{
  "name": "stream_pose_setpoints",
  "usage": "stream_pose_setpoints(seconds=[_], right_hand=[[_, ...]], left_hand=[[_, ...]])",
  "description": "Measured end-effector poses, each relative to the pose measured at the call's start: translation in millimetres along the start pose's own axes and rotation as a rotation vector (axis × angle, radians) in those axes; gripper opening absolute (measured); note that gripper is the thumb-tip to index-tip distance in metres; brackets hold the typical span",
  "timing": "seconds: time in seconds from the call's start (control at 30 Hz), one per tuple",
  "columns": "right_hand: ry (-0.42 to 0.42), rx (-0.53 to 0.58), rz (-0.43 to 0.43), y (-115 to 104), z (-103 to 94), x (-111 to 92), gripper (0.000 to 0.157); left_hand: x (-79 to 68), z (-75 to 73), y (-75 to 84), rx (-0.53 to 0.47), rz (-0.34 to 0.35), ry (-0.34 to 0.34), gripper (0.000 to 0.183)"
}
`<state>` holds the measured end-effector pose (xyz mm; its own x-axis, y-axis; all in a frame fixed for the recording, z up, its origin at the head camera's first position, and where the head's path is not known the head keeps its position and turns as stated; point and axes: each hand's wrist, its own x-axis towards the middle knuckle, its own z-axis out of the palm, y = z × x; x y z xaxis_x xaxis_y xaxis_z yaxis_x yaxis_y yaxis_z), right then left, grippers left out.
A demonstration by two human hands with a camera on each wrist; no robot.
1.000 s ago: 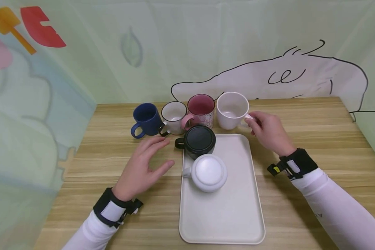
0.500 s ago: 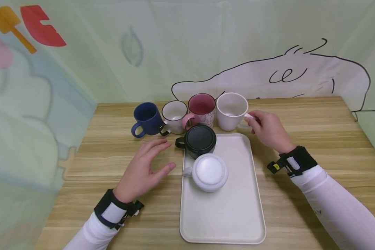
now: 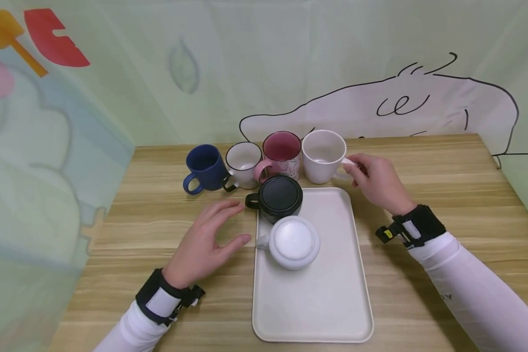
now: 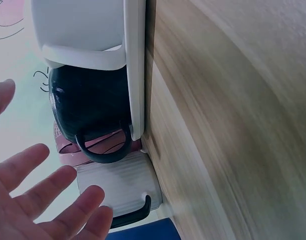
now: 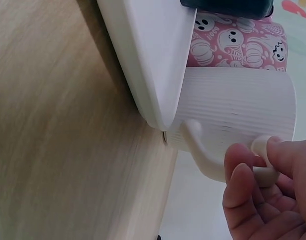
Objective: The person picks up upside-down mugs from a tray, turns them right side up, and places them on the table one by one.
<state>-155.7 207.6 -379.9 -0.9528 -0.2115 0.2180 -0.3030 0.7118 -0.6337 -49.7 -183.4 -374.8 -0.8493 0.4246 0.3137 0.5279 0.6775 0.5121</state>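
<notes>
With thumb and fingers my right hand (image 3: 378, 183) pinches the handle of a ribbed white mug (image 5: 232, 105), which stands upright on the table behind the tray's far right corner. My left hand (image 3: 204, 244) hovers left of the tray, fingers spread and holding nothing. Nearest to it are a black mug (image 3: 281, 198) and a rounded white mug (image 3: 294, 243), both upside down on the cream tray (image 3: 312, 308) with handles to the left. A pink patterned mug (image 3: 282, 154) is beside the ribbed mug, mouth up.
Left of the pink mug, a white mug with a black handle (image 3: 244, 164) and a blue mug (image 3: 206, 168) complete the row on the wooden table (image 3: 444, 195). Behind the row hangs a printed cloth (image 3: 255, 58).
The ribbed white mug has shifted very slightly left, against the pink mug, with my right hand still on its handle. My left hand has drifted slightly toward the tray.
</notes>
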Motion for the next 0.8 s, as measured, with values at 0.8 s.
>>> stream_pose_setpoints(seconds=[0.8], right_hand=[[0.124,-0.109,-0.143,-8.6,-34.8,-27.3,0.04]], left_hand=[[2.4,0.1,6.4,0.006,-0.006,-0.033,0.067]])
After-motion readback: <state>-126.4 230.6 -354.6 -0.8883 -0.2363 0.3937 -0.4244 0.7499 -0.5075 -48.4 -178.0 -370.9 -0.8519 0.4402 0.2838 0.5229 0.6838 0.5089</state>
